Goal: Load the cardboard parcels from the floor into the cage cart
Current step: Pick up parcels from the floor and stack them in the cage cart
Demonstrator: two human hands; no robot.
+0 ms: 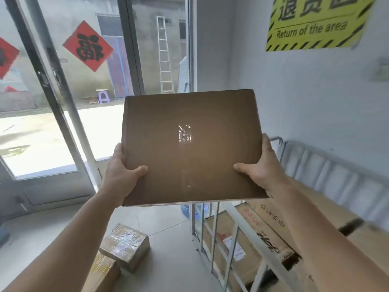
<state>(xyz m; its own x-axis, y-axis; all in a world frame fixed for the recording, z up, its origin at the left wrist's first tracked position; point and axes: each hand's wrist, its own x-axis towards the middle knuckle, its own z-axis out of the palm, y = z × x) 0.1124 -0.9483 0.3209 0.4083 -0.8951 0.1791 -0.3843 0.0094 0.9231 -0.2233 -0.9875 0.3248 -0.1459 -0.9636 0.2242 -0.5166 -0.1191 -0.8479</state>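
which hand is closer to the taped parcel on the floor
Left. The left hand grips the held box almost straight above the taped parcel; the right hand grips its far side, over the cage cart.

Yellow wall sign [315, 22] with black hazard-striped border: large Chinese characters "退货区" above the English line "Return of the area". Red diamond-shaped paper [88, 45] on the glass door: one black Chinese character, seen reversed. Cardboard boxes in the cage cart [263, 224]: red and black Chinese print and a white label, too blurred to read.
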